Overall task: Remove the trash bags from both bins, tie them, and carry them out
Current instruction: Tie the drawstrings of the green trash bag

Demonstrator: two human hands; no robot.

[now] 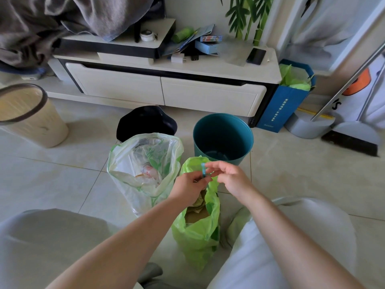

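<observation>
A green trash bag point(200, 232) stands on the floor between my knees, its mouth half gathered and brownish waste showing inside. My left hand point(188, 187) pinches the bag's top edge together with a blue drawstring point(203, 170). My right hand point(230, 176) pinches the same drawstring and plastic from the right. A pale translucent trash bag point(143, 163) stands open just to the left, with wrappers inside. Behind them stand a teal bin point(224, 136), which has no bag in it, and a black bin point(145, 124).
A beige bin point(31, 115) with a dark rim stands at the left. A white TV cabinet point(166, 88) runs across the back. A blue paper bag point(285, 101), a dustpan point(308, 126) and a broom point(352, 140) are at the right. Tiled floor lies around.
</observation>
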